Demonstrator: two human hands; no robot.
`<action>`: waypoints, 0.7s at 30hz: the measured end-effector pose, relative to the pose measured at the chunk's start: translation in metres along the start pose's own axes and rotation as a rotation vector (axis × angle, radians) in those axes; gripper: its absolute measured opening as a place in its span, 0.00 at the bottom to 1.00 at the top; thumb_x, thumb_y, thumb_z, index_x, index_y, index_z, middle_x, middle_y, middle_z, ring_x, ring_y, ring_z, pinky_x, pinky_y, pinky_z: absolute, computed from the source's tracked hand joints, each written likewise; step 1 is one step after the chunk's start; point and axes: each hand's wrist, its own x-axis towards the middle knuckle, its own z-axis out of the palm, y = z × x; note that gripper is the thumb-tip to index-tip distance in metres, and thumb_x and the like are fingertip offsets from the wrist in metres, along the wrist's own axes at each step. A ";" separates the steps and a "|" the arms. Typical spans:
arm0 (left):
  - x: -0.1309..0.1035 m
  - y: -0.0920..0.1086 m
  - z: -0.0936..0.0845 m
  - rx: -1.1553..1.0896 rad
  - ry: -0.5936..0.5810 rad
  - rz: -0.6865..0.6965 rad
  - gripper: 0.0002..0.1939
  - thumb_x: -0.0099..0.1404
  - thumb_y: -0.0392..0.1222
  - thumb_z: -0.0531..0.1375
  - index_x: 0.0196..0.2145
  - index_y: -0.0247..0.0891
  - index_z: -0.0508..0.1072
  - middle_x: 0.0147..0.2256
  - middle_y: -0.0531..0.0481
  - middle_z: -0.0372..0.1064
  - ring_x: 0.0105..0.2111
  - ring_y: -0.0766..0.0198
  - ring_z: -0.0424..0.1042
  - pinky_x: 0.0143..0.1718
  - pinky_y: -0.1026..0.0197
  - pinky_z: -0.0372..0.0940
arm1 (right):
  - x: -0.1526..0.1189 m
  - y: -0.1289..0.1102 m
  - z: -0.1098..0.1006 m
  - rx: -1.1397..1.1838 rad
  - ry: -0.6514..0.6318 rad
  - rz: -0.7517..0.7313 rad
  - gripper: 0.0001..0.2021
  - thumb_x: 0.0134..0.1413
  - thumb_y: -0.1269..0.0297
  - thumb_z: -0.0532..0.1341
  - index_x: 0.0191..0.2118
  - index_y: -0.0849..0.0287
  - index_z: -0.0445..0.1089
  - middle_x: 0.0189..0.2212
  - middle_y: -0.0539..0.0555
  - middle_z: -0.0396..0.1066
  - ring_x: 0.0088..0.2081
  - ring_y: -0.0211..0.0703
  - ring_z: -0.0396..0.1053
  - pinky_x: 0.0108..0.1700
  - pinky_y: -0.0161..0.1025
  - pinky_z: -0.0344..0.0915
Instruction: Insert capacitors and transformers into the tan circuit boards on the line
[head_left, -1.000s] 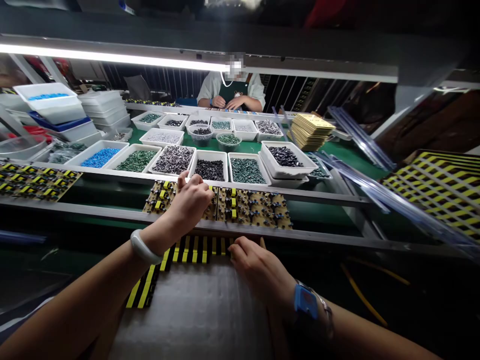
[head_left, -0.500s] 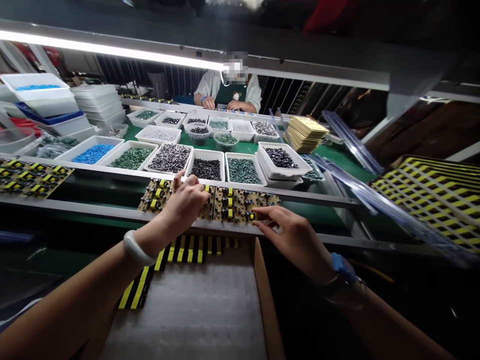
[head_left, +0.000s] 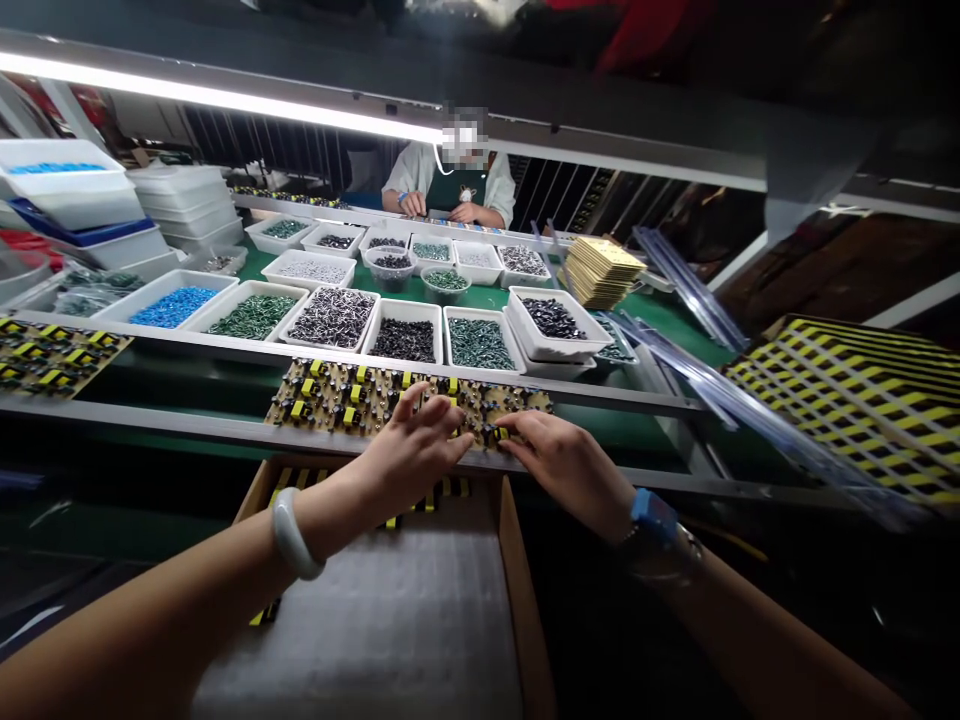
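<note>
My right hand (head_left: 566,455) pinches a small yellow-and-black transformer (head_left: 500,433) between thumb and fingertips, at the near edge of the right-hand circuit board (head_left: 517,400). Over the neighbouring board, my left hand (head_left: 420,435) hovers with its fingers loosely apart and nothing visible in them. It hides part of that board. A circuit board (head_left: 330,410) to its left carries several yellow transformers among small dark parts. Below the hands, an open cardboard box (head_left: 517,580) holds rows of the same yellow-and-black transformers at its far end, partly covered by my left forearm.
Metal rails (head_left: 187,425) carry the boards, with another filled board (head_left: 56,355) at left. Behind stand white trays of small components (head_left: 405,335). A person (head_left: 450,190) works across the bench. Clear plastic tubes (head_left: 690,285) and stacked bare boards (head_left: 600,270) lie at right.
My left hand has moved right and toward me, from the left board to beside my right hand, its fingers loosening. My right hand stays at the same transformer.
</note>
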 end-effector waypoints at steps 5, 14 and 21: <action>-0.005 0.000 -0.006 -0.045 -0.043 -0.045 0.21 0.72 0.32 0.54 0.60 0.44 0.70 0.54 0.43 0.68 0.57 0.51 0.60 0.64 0.44 0.44 | 0.002 0.000 -0.001 0.022 -0.013 -0.008 0.11 0.60 0.76 0.67 0.47 0.62 0.71 0.44 0.55 0.76 0.45 0.47 0.76 0.50 0.43 0.72; -0.046 0.031 -0.003 0.000 -0.254 0.082 0.03 0.67 0.34 0.60 0.36 0.35 0.74 0.35 0.47 0.69 0.37 0.54 0.66 0.51 0.47 0.61 | 0.000 0.001 0.002 0.018 -0.011 -0.024 0.06 0.62 0.76 0.65 0.41 0.60 0.69 0.39 0.54 0.74 0.41 0.48 0.74 0.46 0.43 0.71; -0.051 0.039 0.010 0.022 -0.146 0.014 0.04 0.68 0.33 0.60 0.34 0.38 0.73 0.35 0.48 0.71 0.36 0.55 0.69 0.53 0.46 0.64 | -0.001 0.000 0.003 -0.019 -0.007 -0.043 0.04 0.64 0.75 0.63 0.39 0.61 0.69 0.37 0.55 0.74 0.40 0.49 0.74 0.44 0.44 0.71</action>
